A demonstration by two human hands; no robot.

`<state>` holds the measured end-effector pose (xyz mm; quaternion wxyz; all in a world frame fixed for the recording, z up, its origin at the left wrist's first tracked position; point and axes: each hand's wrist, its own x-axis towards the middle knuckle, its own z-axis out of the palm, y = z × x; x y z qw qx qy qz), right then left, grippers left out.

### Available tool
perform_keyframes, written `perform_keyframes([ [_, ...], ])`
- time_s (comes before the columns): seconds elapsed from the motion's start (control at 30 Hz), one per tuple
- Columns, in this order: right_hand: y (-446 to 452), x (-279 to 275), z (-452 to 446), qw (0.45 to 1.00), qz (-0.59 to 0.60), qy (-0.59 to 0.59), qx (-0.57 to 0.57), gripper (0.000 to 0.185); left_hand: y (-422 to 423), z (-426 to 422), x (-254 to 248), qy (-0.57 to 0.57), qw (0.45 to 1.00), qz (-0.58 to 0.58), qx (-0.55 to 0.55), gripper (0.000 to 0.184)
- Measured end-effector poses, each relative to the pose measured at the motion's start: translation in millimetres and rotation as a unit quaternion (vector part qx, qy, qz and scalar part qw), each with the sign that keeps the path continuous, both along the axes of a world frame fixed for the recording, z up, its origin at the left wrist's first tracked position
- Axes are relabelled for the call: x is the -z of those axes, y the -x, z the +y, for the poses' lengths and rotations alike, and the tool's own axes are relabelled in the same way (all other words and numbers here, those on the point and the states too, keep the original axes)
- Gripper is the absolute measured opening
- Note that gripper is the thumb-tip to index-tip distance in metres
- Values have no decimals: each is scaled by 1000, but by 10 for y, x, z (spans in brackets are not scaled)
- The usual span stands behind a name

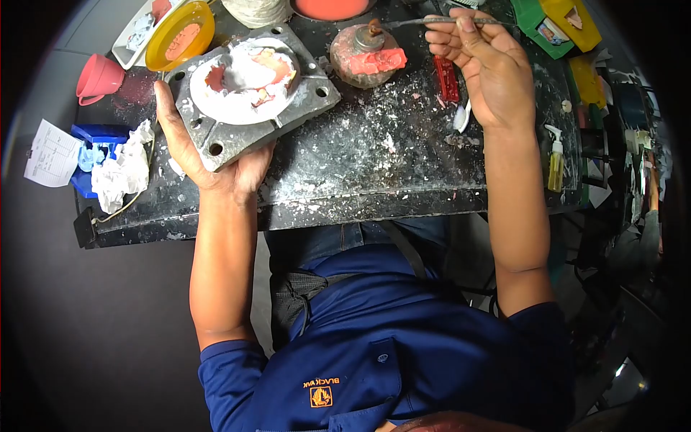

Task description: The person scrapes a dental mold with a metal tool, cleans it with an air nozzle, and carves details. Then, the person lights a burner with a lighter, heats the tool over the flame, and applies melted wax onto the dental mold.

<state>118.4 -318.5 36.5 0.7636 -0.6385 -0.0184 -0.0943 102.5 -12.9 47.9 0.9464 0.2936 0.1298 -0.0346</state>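
Observation:
My left hand point(229, 181) supports a grey metal flask half point(295, 119) from below, with the thumb along its left edge. White plaster point(248, 68) fills the flask, and pink wax-like patches show in its hollow. Between the thumb and fingers of my right hand point(497, 68) is a thin metal spatula point(414, 22). Its tip reaches left to the wick of a round spirit lamp point(344, 52); I cannot make out a flame clearly. A strip of pink wax point(378, 62) lies across the front of the lamp.
At the left stand a yellow bowl point(205, 18), a pink cup point(101, 78) and crumpled white paper point(119, 173). A red tool point(446, 78) and a white brush-like item point(462, 117) lie near my right wrist. A pump bottle point(556, 162) stands farther right. White crumbs cover the black bench point(381, 176).

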Motion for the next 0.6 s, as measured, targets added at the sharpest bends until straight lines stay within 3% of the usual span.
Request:
perform_keyframes([
  [0.1, 44, -129, 168, 997, 4, -76, 17, 13, 1, 2, 2, -4, 1000, 7, -5, 80],
  [0.43, 91, -152, 182, 998, -3, -55, 32, 13, 22, -21, -32, -17, 1000, 7, -7, 80],
  [0.5, 102, -123, 175, 996, -76, 42, -31, 24, 17, -1, -25, 20, 1000, 3, 24, 79],
  [0.6, 253, -164, 455, 982, -151, 76, -81, 19, 13, -31, -31, 24, 1000, -1, 14, 74],
])
